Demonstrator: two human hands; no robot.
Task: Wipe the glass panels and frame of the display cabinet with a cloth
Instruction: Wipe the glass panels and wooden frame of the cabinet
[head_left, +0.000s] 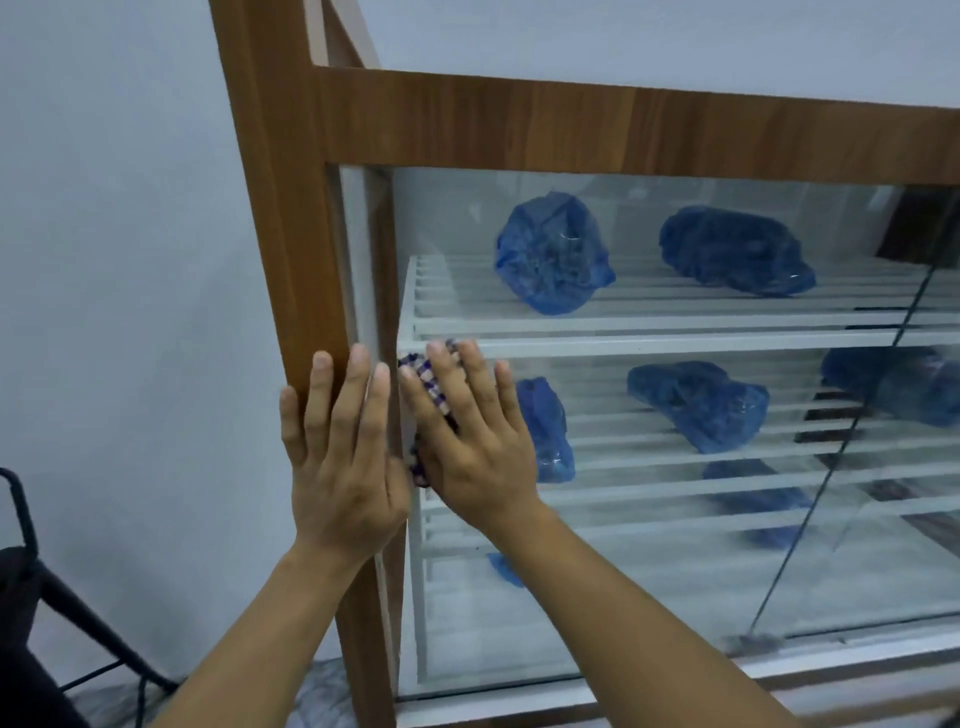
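While left hand (337, 457) lies flat on frame post (291, 234), straight-fingered right hand (472, 441) presses cloth (418, 371) to glass panel (675, 571) just right of it.

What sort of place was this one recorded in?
Likely a plain indoor room, perhaps a shop or storeroom: a wood-framed glass display cabinet, white slatted shelves holding blue plastic bundles, a bare white wall.

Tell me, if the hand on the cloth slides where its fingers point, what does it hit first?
Probably the wooden frame, near its upper left corner. The right hand presses the cloth on the glass panel, fingers pointing up and slightly left.
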